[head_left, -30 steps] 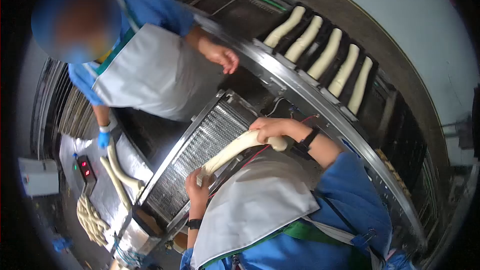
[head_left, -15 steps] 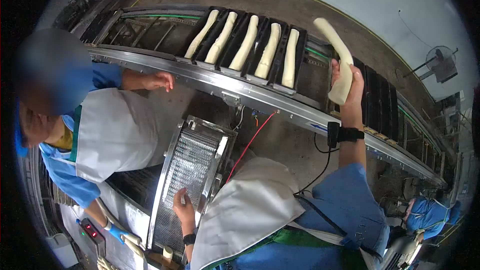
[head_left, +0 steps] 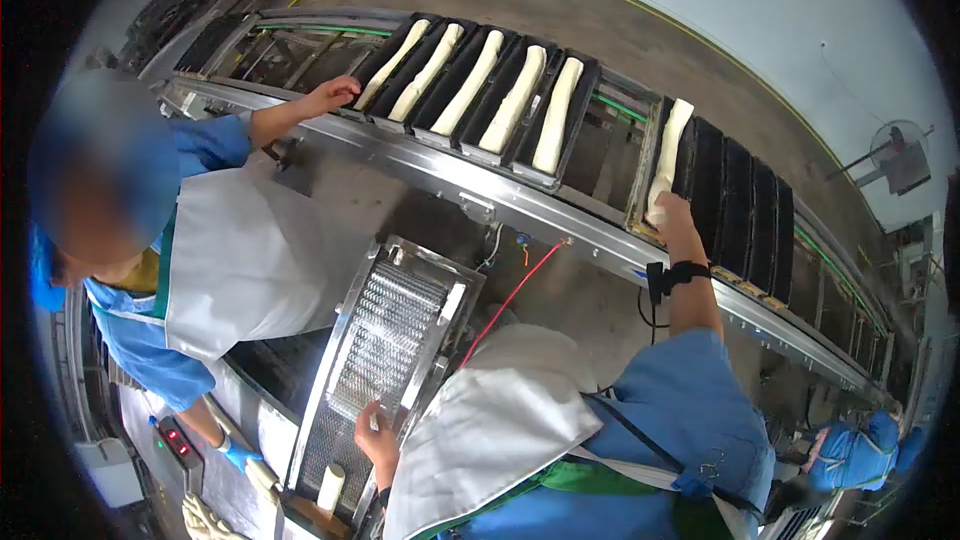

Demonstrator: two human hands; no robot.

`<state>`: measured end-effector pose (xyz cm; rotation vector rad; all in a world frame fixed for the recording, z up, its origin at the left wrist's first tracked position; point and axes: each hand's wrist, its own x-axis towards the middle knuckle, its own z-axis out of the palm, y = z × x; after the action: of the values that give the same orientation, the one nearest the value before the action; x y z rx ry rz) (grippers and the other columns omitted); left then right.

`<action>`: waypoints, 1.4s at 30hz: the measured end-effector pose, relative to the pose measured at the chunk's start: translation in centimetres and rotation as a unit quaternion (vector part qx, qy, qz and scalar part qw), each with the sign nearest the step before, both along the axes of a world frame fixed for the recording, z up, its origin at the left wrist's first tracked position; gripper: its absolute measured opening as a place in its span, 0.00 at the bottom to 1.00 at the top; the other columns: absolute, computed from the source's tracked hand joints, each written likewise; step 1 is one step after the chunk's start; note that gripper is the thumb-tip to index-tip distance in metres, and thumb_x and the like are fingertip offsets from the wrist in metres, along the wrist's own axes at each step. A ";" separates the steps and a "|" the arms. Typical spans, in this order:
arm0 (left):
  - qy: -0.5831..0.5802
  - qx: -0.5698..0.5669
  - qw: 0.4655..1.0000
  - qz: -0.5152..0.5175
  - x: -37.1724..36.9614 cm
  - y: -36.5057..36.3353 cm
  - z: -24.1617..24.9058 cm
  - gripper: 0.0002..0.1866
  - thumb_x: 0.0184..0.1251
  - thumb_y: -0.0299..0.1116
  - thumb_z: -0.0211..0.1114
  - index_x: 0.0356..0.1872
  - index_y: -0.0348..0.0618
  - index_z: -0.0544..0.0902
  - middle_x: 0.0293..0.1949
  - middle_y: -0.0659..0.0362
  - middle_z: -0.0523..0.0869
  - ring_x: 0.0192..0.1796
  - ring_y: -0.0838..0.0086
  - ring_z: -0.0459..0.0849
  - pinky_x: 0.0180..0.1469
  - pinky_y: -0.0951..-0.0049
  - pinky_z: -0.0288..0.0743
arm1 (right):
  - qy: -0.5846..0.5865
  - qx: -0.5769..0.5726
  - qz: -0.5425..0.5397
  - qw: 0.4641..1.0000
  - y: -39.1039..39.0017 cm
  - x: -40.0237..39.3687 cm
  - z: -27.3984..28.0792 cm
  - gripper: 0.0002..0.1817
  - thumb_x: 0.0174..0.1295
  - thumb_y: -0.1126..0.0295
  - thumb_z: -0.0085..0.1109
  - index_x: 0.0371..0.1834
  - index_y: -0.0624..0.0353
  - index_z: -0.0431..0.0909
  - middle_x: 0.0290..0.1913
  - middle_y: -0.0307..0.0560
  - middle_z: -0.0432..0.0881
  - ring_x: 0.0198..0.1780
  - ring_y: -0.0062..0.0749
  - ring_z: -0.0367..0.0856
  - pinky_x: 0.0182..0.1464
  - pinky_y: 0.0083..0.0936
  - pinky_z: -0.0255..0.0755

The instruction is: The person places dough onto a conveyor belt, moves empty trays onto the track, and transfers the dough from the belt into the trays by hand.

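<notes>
My right hand [head_left: 672, 212] is closed round the near end of a long pale dough roll [head_left: 672, 145], which lies in the first of several black tins [head_left: 708, 190] on the conveyor at the right. Low in the view, my left hand [head_left: 376, 434] hangs over the edge of a metal mesh belt [head_left: 385, 330], its fingers apart and nothing in them. A short dough piece [head_left: 331, 487] is at the belt's lower end. Left of the gap on the conveyor, a group of black tins [head_left: 575, 135] holds several dough rolls [head_left: 515, 100].
A co-worker in a white apron [head_left: 240, 260] stands at the left, one hand [head_left: 331, 94] by the leftmost filled tin and a blue-gloved hand [head_left: 240, 455] near dough on the metal table [head_left: 240, 405]. A red cable [head_left: 512, 302] runs below the conveyor rail [head_left: 430, 160].
My right hand has lowered the dough roll from above the conveyor into a tin. The filled tins have shifted slightly left in view, and the co-worker's hand has reached them.
</notes>
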<state>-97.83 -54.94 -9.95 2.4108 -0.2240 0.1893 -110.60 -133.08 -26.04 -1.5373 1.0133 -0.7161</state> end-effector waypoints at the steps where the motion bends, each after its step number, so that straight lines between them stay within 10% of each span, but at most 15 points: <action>1: 0.007 -0.006 1.000 0.009 -0.8 0.0 -0.5 0.08 0.65 0.19 0.64 0.42 0.36 0.87 0.41 0.48 0.90 0.45 0.53 0.89 0.51 0.59 0.80 | 0.013 0.055 -0.007 0.998 0.4 0.8 1.2 0.17 0.49 0.71 0.68 0.41 0.67 0.81 0.39 0.54 0.81 0.38 0.44 0.83 0.40 0.39 0.79; 7: 0.014 -0.014 0.999 0.032 -6.6 -2.0 -2.5 0.07 0.64 0.20 0.65 0.42 0.37 0.87 0.40 0.47 0.90 0.46 0.52 0.89 0.51 0.58 0.79 | 0.079 0.125 -0.121 0.982 7.7 2.9 15.2 0.22 0.40 0.76 0.68 0.43 0.68 0.81 0.38 0.53 0.84 0.39 0.48 0.84 0.45 0.39 0.77; 11: -0.025 0.012 0.999 0.046 -9.8 -3.4 -1.9 0.10 0.63 0.18 0.65 0.43 0.40 0.88 0.42 0.49 0.90 0.47 0.52 0.88 0.53 0.57 0.80 | 0.203 -0.124 -0.019 0.971 5.8 3.4 7.8 0.38 0.55 0.73 0.66 0.72 0.64 0.65 0.59 0.66 0.82 0.63 0.58 0.81 0.63 0.43 0.75; 13: -0.051 0.047 0.996 0.056 -11.5 -4.1 -1.2 0.12 0.59 0.18 0.66 0.43 0.42 0.88 0.42 0.50 0.90 0.47 0.52 0.88 0.53 0.57 0.80 | 0.222 -0.158 0.014 0.962 6.0 4.2 4.1 0.39 0.60 0.60 0.67 0.73 0.63 0.66 0.54 0.64 0.86 0.57 0.62 0.84 0.58 0.49 0.78; 16: -0.037 0.051 0.994 0.085 -13.4 -3.8 -2.2 0.14 0.58 0.18 0.66 0.44 0.44 0.87 0.45 0.49 0.88 0.49 0.51 0.86 0.52 0.56 0.80 | 0.130 -0.223 0.055 0.965 12.0 2.6 6.2 0.31 0.65 0.72 0.58 0.73 0.65 0.68 0.66 0.67 0.78 0.67 0.62 0.76 0.68 0.46 0.70; 22: -0.048 0.085 0.988 0.117 -14.0 -1.0 -1.9 0.20 0.55 0.15 0.66 0.50 0.41 0.85 0.55 0.48 0.84 0.59 0.50 0.82 0.62 0.58 0.77 | 0.047 -0.400 0.272 0.874 22.9 -1.6 7.9 0.26 0.56 0.85 0.53 0.61 0.62 0.78 0.68 0.60 0.75 0.72 0.58 0.70 0.73 0.46 0.65; 29: -0.081 0.196 0.967 0.139 -10.8 3.4 0.6 0.19 0.65 0.28 0.67 0.57 0.44 0.82 0.58 0.48 0.82 0.63 0.50 0.78 0.67 0.51 0.69 | 0.201 -0.122 0.363 0.902 25.6 -7.6 1.1 0.15 0.53 0.81 0.58 0.43 0.60 0.86 0.43 0.58 0.87 0.48 0.56 0.86 0.53 0.42 0.80; 32: -0.074 0.238 0.960 0.125 -9.7 6.4 0.2 0.15 0.71 0.36 0.64 0.54 0.42 0.84 0.49 0.49 0.87 0.55 0.51 0.82 0.62 0.51 0.71 | 0.323 -0.368 0.518 0.701 21.0 -11.7 -11.2 0.06 0.55 0.74 0.63 0.34 0.59 0.88 0.37 0.55 0.89 0.43 0.51 0.89 0.47 0.42 0.81; 34: -0.050 0.248 0.956 0.147 -10.0 7.9 -0.8 0.14 0.72 0.37 0.64 0.52 0.41 0.85 0.48 0.48 0.87 0.53 0.50 0.82 0.61 0.51 0.71 | 0.195 -0.043 0.408 0.891 21.0 -16.3 -16.2 0.04 0.56 0.71 0.65 0.30 0.58 0.88 0.36 0.53 0.89 0.41 0.48 0.89 0.44 0.41 0.81; 36: -0.057 0.232 0.958 0.162 -10.1 8.6 -1.4 0.13 0.73 0.38 0.64 0.48 0.39 0.86 0.46 0.47 0.88 0.51 0.49 0.82 0.59 0.51 0.72 | 0.179 0.097 0.356 0.912 20.8 -17.6 -16.0 0.06 0.57 0.68 0.66 0.29 0.57 0.87 0.35 0.51 0.90 0.39 0.47 0.89 0.41 0.40 0.81; 42: -0.080 0.206 0.969 0.114 -10.3 1.8 -0.2 0.18 0.66 0.39 0.71 0.51 0.39 0.86 0.45 0.46 0.88 0.49 0.48 0.83 0.56 0.50 0.75 | 0.170 -0.024 0.436 0.884 23.1 -16.1 -15.4 0.10 0.62 0.62 0.66 0.34 0.57 0.87 0.33 0.49 0.88 0.35 0.46 0.87 0.40 0.37 0.80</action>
<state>-108.14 -53.12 -10.12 2.8358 -0.0615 0.4860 -126.67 -109.97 -41.43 -1.9705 0.4341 0.1734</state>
